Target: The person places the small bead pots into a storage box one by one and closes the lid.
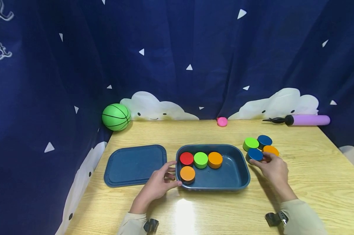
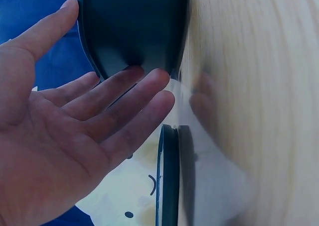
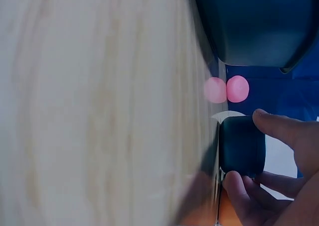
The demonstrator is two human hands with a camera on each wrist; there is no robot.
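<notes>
My left hand [image 1: 160, 183] touches the left end of a dark blue tray [image 1: 212, 188], thumb at the rim and fingers fairly straight along its outer wall. Inside the tray, a red cylinder [image 1: 186, 158], a green cylinder [image 1: 200, 160] and an orange cylinder [image 1: 215, 159] form a row; another orange cylinder [image 1: 187, 174] sits in front of the red one. Right of the tray, my right hand [image 1: 274, 169] pinches a blue cylinder [image 3: 242, 145] between thumb and fingers. Around it stand a green cylinder [image 1: 250, 143], a second blue cylinder [image 1: 264, 140] and an orange cylinder [image 1: 271, 150], partly covered by the hand.
A flat dark blue lid [image 1: 136, 165] lies left of the tray on the wooden table [image 1: 218, 215]. Along the back are a green ball [image 1: 116, 117], a small pink object [image 1: 222, 121] and a purple hand pump [image 1: 310, 119]. A dark blue curtain [image 1: 171, 75] hangs behind.
</notes>
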